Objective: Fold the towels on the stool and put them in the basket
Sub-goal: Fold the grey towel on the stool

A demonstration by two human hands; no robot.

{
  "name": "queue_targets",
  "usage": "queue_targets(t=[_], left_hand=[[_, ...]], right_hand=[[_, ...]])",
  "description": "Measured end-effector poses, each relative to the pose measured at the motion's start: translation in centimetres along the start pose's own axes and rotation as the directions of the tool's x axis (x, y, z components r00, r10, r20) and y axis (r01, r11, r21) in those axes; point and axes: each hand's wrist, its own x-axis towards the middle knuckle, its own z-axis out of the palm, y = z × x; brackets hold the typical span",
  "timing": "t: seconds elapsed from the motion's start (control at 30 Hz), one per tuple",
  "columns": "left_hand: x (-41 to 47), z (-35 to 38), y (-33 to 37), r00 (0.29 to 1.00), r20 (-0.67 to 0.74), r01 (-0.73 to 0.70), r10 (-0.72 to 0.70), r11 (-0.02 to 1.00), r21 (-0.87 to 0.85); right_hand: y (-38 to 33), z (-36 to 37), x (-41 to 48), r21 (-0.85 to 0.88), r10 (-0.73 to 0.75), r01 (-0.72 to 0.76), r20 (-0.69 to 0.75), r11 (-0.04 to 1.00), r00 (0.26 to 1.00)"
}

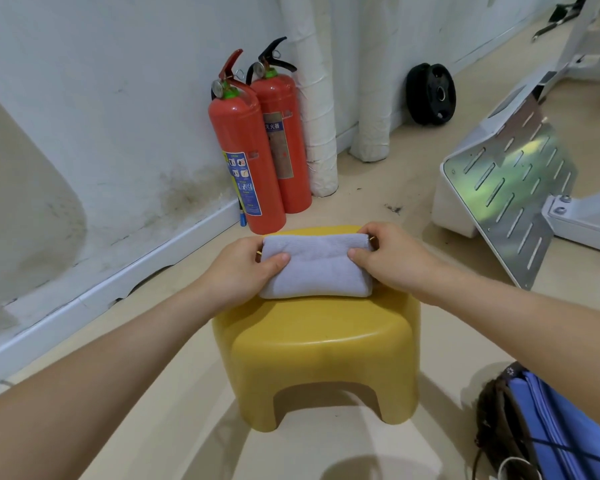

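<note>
Your left hand [238, 271] and right hand [392, 261] pinched the folded towel [317, 268] at nine and three o'clock, keeping its layers together on the stool [323, 341], probably for lifting.

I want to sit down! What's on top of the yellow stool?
A folded grey towel, its ends held by the left hand and right hand. Anything beneath the towel is hidden.

Folded lavender towel [317, 268] lies flat atop yellow stool [321, 344].

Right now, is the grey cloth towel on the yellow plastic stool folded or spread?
Folded: the grey cloth towel is a thick, compact, layered pad.
</note>
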Motion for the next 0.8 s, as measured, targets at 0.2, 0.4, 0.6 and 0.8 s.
queue_targets(t=[0.2, 0.4, 0.6, 0.8], left_hand=[[0.9, 1.3, 0.5, 0.984, -0.173, 0.076, -0.048, 0.985, 0.156], [1.4, 1.2, -1.3, 0.999, -0.046, 0.018, -0.004, 0.950, 0.312], [1.6, 0.8, -0.9, 0.999, 0.022, 0.023, -0.034, 0.926, 0.377], [0.3, 1.0, 0.3, 0.998, 0.037, 0.027, -0.055, 0.850, 0.527]], right_hand=[[0.1, 0.5, 0.8, -0.135, -0.026, 0.018, -0.058, 0.991, 0.998], [0.2, -0.1, 1.3, -0.294, -0.142, 0.159, 0.080, 0.943, 0.987], [-0.5, 0.4, 1.4, -0.412, -0.169, 0.256, 0.238, 0.874, 0.957], [-0.3, 0.4, 1.5, -0.435, -0.223, 0.324, 0.268, 0.840, 0.937]])
